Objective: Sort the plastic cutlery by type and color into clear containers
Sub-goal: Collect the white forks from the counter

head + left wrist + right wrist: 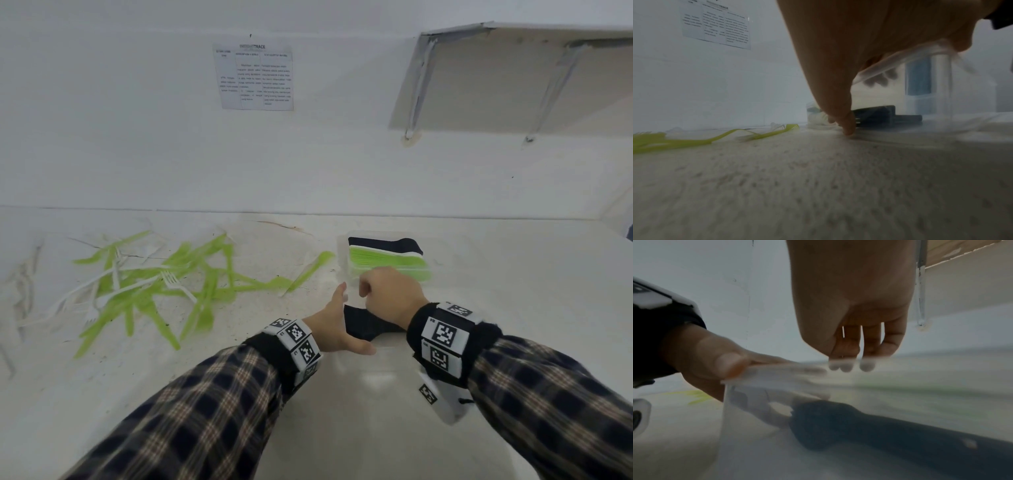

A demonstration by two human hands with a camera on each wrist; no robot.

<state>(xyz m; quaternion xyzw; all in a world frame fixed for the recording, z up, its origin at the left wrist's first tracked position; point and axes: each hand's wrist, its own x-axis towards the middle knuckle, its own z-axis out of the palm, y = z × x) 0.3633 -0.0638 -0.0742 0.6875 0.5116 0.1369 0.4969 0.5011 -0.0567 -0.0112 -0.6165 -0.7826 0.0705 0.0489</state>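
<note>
Sheet [253, 77] taped to the wall: I read the heading "INSIGHTTRACE"; the table text below it was too small and blurred for me to read. Wristbands [445, 334]: black-and-white square code markers, no legible letters. I found no other readable text.

White speckled counter [513, 308] meets white wall at back. Near clear container [356, 373] sits at front centre, black cutlery [366, 325] inside. Far clear container [342, 253] just behind it, holding stacked green cutlery [390, 263] and black pieces. Loose green and white cutlery pile [154, 287] well left of near container; single green piece [310, 269] just left of far container.
</note>
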